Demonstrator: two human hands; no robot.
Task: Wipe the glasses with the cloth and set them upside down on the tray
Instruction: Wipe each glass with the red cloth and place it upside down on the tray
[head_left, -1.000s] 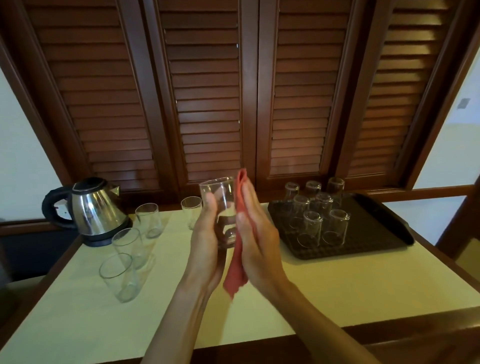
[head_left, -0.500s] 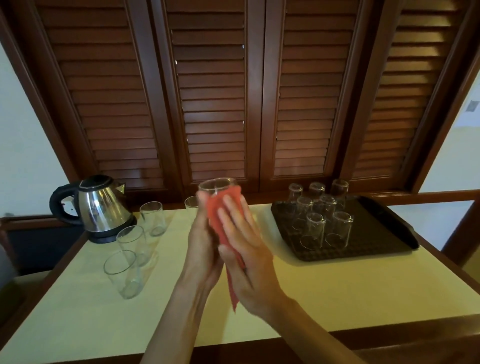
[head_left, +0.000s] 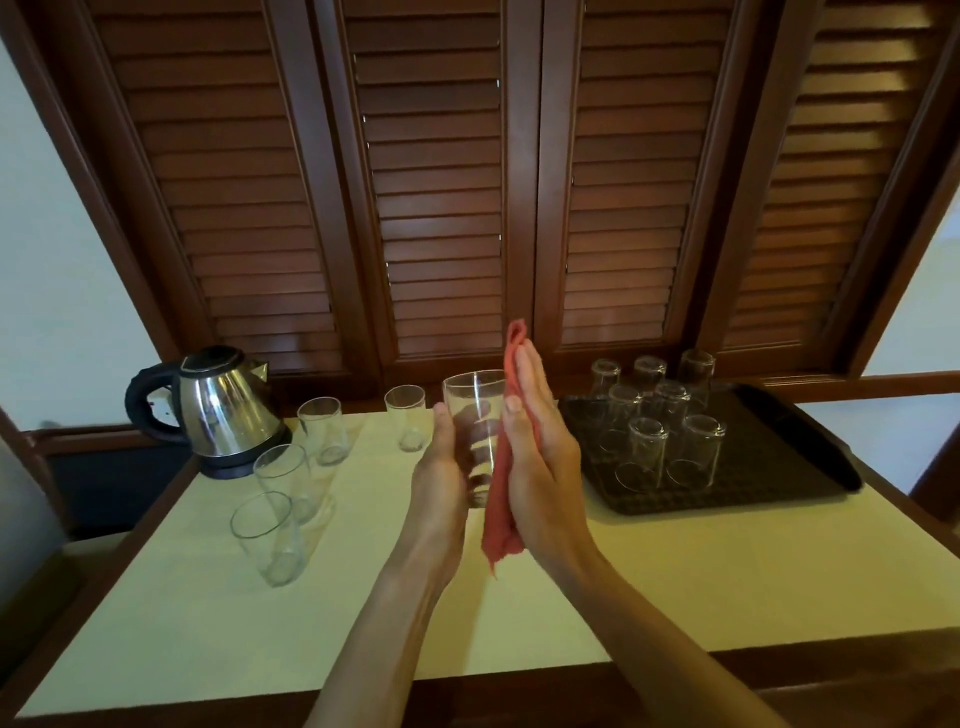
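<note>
Left hand (head_left: 441, 467) grips upright empty glass (head_left: 475, 415); right hand (head_left: 540, 457), fingers straight, presses red cloth (head_left: 501, 499) against it. Tray (head_left: 769, 467), table's far right corner: eight inverted glasses (head_left: 660, 410).

red cloth (head_left: 500, 499), black dotted tray (head_left: 769, 467), steel kettle (head_left: 223, 410)

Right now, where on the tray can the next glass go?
The tray has bare room on its right half, beside the upside-down glasses, and a strip along its front rim. Its back-left part is crowded.
</note>
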